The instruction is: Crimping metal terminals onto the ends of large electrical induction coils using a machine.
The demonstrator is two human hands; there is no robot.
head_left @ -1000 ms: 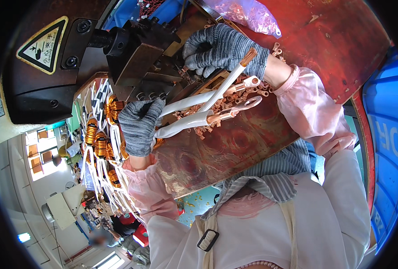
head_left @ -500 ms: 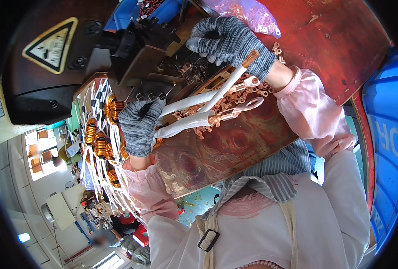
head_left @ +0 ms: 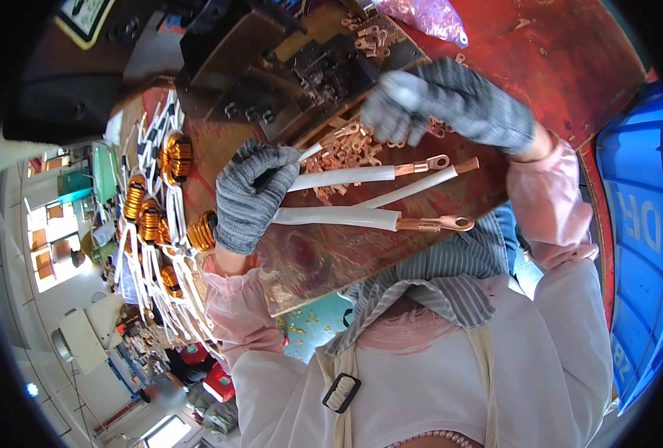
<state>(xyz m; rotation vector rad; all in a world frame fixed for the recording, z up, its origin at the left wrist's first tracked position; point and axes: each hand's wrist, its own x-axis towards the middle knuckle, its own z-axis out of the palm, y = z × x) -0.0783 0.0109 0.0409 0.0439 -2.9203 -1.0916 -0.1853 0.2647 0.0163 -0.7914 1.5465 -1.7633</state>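
My left hand (head_left: 253, 196), in a grey knitted glove, is closed around several white-sleeved wires (head_left: 339, 216) fanned out to the right. Copper ring lugs (head_left: 455, 222) cap some of their ends. One wire ends in bare copper strands (head_left: 467, 166). My right hand (head_left: 451, 104), gloved alike, hangs over the right side of a loose pile of copper lugs (head_left: 346, 157). Motion smears its fingers, and whether they hold anything is hidden. Beyond the pile stands a dark metal machine (head_left: 324, 71), with more lugs lying on its block.
Copper-wound coils (head_left: 175, 157) with white leads are bunched left of my left hand. A pink plastic bag (head_left: 428, 19) lies at the back of the red worktable (head_left: 555, 67). A blue bin (head_left: 637, 216) stands at the right, beside the table's edge.
My right hand has come away from the machine, toward me and right, to the lug pile. The held wires have swung lower and spread apart. The view has shifted too.
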